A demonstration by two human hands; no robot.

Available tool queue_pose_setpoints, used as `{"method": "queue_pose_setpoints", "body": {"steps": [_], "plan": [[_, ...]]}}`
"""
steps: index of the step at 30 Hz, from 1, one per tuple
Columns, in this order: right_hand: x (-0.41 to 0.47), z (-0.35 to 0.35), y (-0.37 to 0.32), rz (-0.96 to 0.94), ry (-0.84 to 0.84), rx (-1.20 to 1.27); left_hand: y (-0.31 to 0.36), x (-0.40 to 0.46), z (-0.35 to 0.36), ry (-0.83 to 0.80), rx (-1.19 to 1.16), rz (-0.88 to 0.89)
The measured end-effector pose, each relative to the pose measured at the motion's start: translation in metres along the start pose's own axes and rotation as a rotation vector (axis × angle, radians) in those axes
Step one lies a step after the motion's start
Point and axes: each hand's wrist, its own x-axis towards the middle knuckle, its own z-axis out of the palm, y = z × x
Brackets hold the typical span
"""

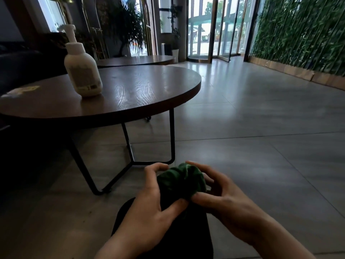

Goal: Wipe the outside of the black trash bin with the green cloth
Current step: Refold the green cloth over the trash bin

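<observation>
Both hands and the green cloth (182, 181) hide most of the black trash bin (197, 232).

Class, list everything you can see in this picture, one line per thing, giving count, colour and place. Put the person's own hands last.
green cloth: one, dark green, bunched up between both hands, low in the middle
black trash bin: one, black, on the floor under the hands, mostly hidden by them
round tables: two, dark brown wood tops, the nearer on black metal legs, left half of the view, one behind the other
pump bottle: one, white, upright on the nearer table
floor tiles: many, grey, across the room
bamboo screen: one, green, along the right wall
potted plant: one, dark green, behind the tables
glass doors: several panes, far end
left hand: one, grips the cloth
right hand: one, grips the cloth
</observation>
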Motion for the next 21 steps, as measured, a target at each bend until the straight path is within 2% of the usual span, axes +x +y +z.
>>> {"method": "queue_pose_setpoints", "body": {"steps": [4,7,11,21], "plan": [[0.004,0.005,-0.02,0.068,0.045,-0.026,0.029,0.014,-0.029,-0.104,0.279,0.014],[0.004,0.019,-0.041,0.053,0.153,-0.164,0.054,0.022,-0.051,-0.121,0.427,0.047],[0.001,0.04,-0.089,-0.006,0.263,-0.332,0.09,0.032,-0.08,-0.063,0.467,0.047],[0.01,0.089,-0.24,-0.045,0.338,-0.581,0.227,0.056,-0.134,0.014,0.465,-0.053]]}}
